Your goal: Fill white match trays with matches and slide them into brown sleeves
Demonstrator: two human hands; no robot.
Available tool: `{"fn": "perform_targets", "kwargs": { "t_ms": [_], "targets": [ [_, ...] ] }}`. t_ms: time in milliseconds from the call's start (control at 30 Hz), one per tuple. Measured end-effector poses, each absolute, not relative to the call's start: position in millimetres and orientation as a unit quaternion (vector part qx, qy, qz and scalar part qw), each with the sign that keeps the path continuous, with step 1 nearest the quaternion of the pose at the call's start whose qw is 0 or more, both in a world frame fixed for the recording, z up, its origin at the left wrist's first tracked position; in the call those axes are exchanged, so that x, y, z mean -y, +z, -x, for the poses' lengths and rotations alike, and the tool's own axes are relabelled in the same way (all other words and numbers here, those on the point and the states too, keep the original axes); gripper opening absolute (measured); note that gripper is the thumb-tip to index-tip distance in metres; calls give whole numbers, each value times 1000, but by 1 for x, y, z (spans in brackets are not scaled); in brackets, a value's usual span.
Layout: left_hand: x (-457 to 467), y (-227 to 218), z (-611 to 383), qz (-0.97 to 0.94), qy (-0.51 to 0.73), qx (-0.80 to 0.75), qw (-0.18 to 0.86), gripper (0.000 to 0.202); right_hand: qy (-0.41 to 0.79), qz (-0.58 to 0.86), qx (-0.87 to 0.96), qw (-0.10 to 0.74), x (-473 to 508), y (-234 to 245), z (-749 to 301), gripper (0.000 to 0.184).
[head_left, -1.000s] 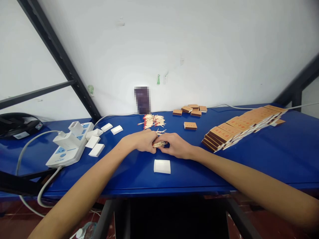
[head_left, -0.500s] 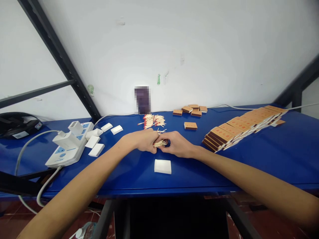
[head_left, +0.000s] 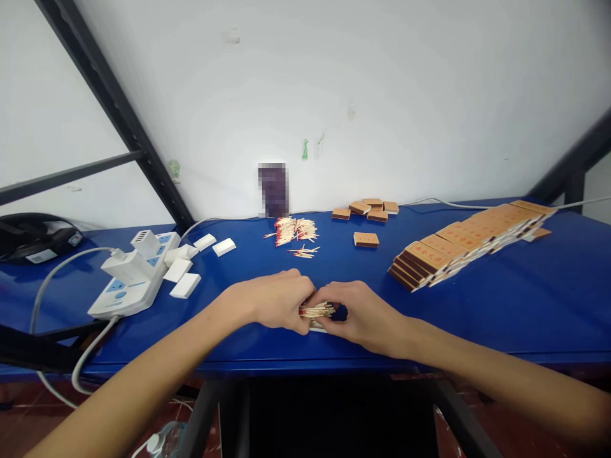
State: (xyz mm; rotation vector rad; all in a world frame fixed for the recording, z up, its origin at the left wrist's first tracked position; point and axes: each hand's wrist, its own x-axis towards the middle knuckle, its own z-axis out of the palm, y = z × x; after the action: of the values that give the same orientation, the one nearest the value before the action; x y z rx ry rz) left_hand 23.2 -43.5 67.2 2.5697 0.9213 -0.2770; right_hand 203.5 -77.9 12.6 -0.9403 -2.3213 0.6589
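Observation:
A bundle of matches (head_left: 319, 310) is gripped between my two hands near the front of the blue table. My left hand (head_left: 284, 302) is closed around the bundle's left end, where a few red heads show. On the other side, my right hand (head_left: 356, 315) pinches the bundle with thumb and fingers. Right under the hands lies a white matchbox tray (head_left: 318, 327), mostly hidden by them. A few loose matches (head_left: 304, 252) are on the table beyond my hands, and behind them is a larger pile of red-tipped matches (head_left: 286, 231).
Stacked matchboxes (head_left: 458, 238) form a long row at right. One matchbox (head_left: 366, 240) and a small heap of matchboxes (head_left: 372, 208) lie farther back. White trays (head_left: 185, 286) sit at left beside a power strip (head_left: 138, 286) with cables. A metal post (head_left: 114, 108) rises behind.
Both hands have moved toward me with the match bundle, from beside the loose matches to over the white tray. The loose matches behind are now uncovered.

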Motion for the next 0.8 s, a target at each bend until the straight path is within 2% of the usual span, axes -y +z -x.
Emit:
{"fn": "perform_targets", "kwargs": {
  "t_ms": [133, 367, 800],
  "targets": [
    [42, 68, -19, -920, -88, -319, 209, 13, 226, 332, 880, 253, 74, 9, -206, 16],
    [42, 65, -11, -909, -44, -318, 268, 16, 225, 317, 884, 260, 76, 9, -210, 18],
    [41, 50, 0, -880, 28, -322, 347, 43, 241, 338, 872, 261, 79, 17, -218, 19]
  ]
}}
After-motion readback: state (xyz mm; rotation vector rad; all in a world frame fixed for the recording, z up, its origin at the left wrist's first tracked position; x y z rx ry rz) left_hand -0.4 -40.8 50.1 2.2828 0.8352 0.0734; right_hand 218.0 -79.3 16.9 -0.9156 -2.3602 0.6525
